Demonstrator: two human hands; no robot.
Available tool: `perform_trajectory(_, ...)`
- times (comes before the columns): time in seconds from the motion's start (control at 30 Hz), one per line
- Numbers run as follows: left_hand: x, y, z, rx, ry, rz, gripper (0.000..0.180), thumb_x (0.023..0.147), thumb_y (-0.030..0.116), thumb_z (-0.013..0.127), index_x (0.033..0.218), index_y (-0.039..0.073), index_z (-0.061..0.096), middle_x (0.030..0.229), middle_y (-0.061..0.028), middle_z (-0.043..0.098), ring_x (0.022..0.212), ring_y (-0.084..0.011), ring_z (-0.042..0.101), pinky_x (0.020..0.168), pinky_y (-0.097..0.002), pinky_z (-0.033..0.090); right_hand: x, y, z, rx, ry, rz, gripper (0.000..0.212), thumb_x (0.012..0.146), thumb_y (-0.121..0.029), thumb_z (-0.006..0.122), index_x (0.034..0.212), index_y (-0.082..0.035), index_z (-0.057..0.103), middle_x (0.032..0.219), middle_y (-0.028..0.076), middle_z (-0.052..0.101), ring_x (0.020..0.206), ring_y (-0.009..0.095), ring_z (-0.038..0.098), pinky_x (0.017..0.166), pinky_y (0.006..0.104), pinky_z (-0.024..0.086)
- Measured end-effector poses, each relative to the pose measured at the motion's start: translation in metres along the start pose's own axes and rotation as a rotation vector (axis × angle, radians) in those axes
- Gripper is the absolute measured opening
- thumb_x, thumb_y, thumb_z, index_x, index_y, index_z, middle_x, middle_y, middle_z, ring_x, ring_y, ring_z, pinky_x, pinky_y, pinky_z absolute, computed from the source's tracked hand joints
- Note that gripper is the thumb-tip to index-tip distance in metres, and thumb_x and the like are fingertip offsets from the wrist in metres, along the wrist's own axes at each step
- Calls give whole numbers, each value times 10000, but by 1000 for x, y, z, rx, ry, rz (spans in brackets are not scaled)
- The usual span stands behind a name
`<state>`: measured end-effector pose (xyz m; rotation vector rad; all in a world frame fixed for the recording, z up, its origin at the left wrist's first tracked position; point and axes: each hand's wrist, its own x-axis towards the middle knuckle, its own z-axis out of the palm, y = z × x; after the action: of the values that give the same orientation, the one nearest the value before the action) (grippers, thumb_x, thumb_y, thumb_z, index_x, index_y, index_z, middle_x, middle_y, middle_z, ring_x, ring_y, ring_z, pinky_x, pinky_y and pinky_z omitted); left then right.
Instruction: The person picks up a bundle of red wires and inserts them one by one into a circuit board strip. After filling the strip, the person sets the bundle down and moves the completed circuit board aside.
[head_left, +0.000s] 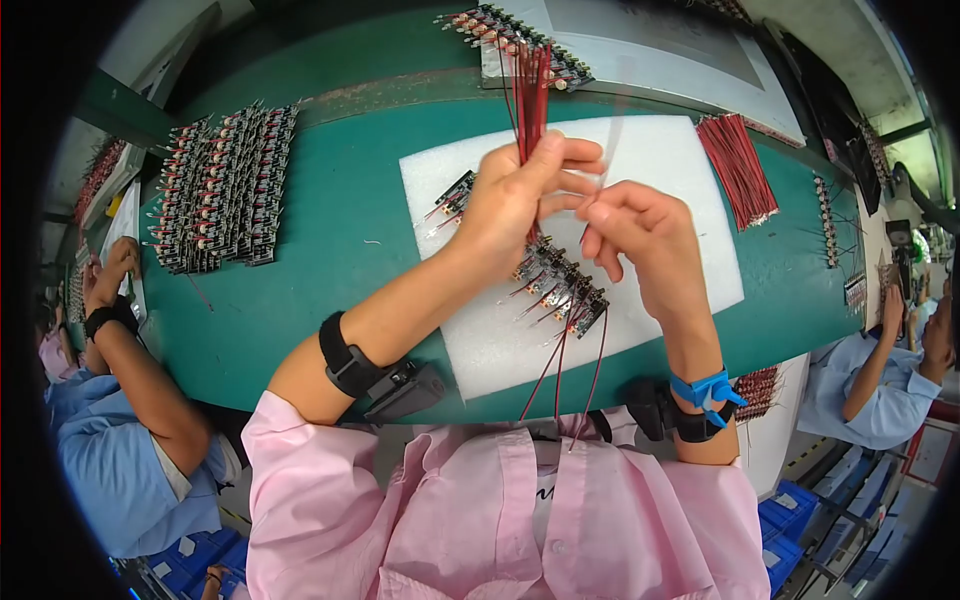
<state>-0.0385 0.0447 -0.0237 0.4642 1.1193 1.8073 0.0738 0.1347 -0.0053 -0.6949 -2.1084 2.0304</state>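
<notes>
My left hand (505,205) is closed round an upright bundle of thin red and dark wires (532,95), whose upper ends fan out above the fist. To its right, my right hand (645,235) has thumb and forefinger pinched together on a single wire (617,120), smeared by motion. Below both hands, a row of small black circuit boards (565,290) lies slantwise on a white foam pad (670,310). Part of that row is hidden by my left hand and forearm. Several dark red wires (560,370) trail from the boards over the pad's near edge.
Stacked rows of circuit boards (220,190) stand at left on the green table (340,200). Another bundle of red wires (738,170) lies at right. At the back, more boards (515,40) rest against a metal case (650,60). Co-workers sit on both sides.
</notes>
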Motion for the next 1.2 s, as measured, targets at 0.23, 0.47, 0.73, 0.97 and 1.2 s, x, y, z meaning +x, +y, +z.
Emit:
perform_trajectory(0.23,-7,9,-1,642,-169,-20,294,833,273,456,824,-8,542,575,26,428,501,-50,350,449,-203,285,-2,8,-7,308,223,-145,109,786,-83,507,800,22,534,637,61,537,469,85,440,480,197,370)
perform_trajectory(0.47,-7,6,1,710,-215,144,223,767,177,499,719,-39,534,526,-48,447,483,-107,383,443,-279,309,-2,14,-9,230,238,-186,105,772,-80,535,784,25,537,670,42,536,560,83,454,515,202,365)
perform_trajectory(0.73,-11,14,-1,904,-227,159,213,771,156,528,784,-56,539,535,-29,418,504,-77,349,437,-253,303,-10,17,-4,58,297,-167,130,745,-95,582,796,22,561,703,36,553,598,76,460,531,196,361)
perform_trajectory(0.97,-13,15,2,934,-242,169,211,731,144,527,712,-66,538,521,-133,455,475,-208,419,463,-327,337,-16,19,5,54,323,-218,132,732,-80,598,809,21,563,716,25,557,598,66,450,535,190,358)
perform_trajectory(1.2,-9,21,-7,1003,-228,195,260,756,179,543,658,-54,481,491,-64,347,467,-114,305,424,-287,272,-15,29,7,-37,297,-181,97,720,-53,603,758,24,558,701,11,542,591,52,427,545,181,344)
